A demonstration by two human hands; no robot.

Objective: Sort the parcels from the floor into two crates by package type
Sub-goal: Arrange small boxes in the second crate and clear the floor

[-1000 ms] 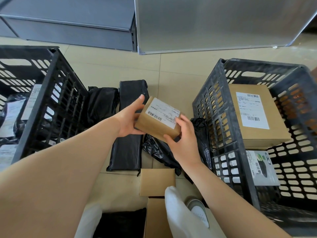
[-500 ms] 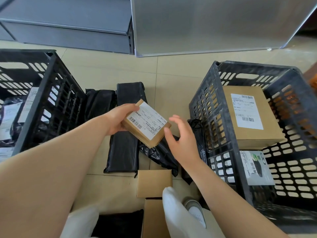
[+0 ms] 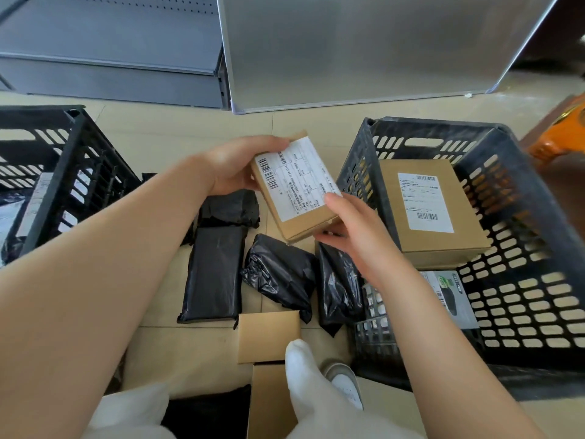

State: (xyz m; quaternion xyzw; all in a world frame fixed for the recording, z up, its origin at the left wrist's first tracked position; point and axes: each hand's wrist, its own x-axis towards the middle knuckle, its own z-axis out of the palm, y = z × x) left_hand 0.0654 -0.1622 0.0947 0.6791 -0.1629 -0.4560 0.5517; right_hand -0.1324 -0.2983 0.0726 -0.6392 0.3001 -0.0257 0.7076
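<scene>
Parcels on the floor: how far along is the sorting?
Partly done. The right crate holds two boxes, the left crate bagged parcels. Both hands, left hand and right hand, hold a small labelled box. Black bags and plain boxes remain on the floor.

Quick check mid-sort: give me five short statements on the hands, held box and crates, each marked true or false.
1. Both hands hold the small box. True: left hand, right hand.
2. The right crate holds black bags. False: it holds a cardboard box.
3. Black bags lie on the floor. True.
4. The held box has no label. False: a white barcode label faces up.
5. The left crate holds cardboard boxes. False: black bags show.
</scene>
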